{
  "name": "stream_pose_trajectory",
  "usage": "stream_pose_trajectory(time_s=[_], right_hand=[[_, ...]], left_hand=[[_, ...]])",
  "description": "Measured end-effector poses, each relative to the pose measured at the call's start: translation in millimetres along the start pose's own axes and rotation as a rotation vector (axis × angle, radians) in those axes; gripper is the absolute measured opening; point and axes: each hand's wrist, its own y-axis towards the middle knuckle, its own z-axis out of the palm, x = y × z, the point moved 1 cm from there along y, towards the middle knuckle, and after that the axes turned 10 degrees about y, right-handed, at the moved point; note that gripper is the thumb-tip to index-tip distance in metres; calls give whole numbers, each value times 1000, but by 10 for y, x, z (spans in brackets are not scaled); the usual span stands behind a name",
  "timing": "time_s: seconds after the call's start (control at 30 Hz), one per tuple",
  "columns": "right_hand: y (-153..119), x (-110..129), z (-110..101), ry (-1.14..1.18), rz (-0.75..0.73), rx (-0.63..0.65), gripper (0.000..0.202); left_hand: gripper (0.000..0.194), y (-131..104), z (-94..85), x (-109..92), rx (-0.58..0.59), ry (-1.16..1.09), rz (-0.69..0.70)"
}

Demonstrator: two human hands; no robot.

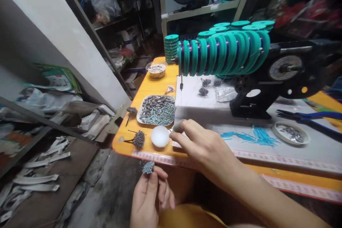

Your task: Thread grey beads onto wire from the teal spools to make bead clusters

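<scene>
Low in front of the table edge, my left hand (152, 192) pinches a bundle of small blue-grey pieces (148, 167) with thin dark ends behind it. My right hand (204, 142) reaches over the table, thumb and fingers closed together beside a small round white dish (160, 136). Motion blurs its fingertips, and what they hold is too small to make out. Just behind the dish stands a square tray (155, 110) heaped with dark grey and blue-green little tubes. A dark, bristly bundle (139, 139) lies left of the dish.
A black winding machine (288, 67) carrying a row of green spools (221, 53) fills the right side. Blue strips (260, 137), a dish of small metal parts (291, 133) and blue-handled pliers (307, 115) lie in front of it. A plastic tub (156, 69) stands farther back.
</scene>
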Motion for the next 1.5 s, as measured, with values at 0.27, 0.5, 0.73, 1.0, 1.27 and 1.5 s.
stream_pose_trajectory(time_s=[0.27,0.5,0.73,1.0,1.27,1.5], right_hand=[[257,-82,158,-41,-247,236,32],[192,-66,135,-101,-260,258,35],[-8,13,-96,-80,-55,92,40],[-292,232,-51,708,581,30,34],[-383,400,73,1296,963,278,69],[-424,438,20,1158,841,105,53]], left_hand=[[52,-20,-125,99,20,-41,-35],[57,-2,-116,46,-25,-56,-40],[64,-7,35,-20,-88,-31,44],[58,-68,412,-224,85,-117,-71],[68,-89,495,-166,-185,75,-87],[69,-108,293,20,-309,226,47]])
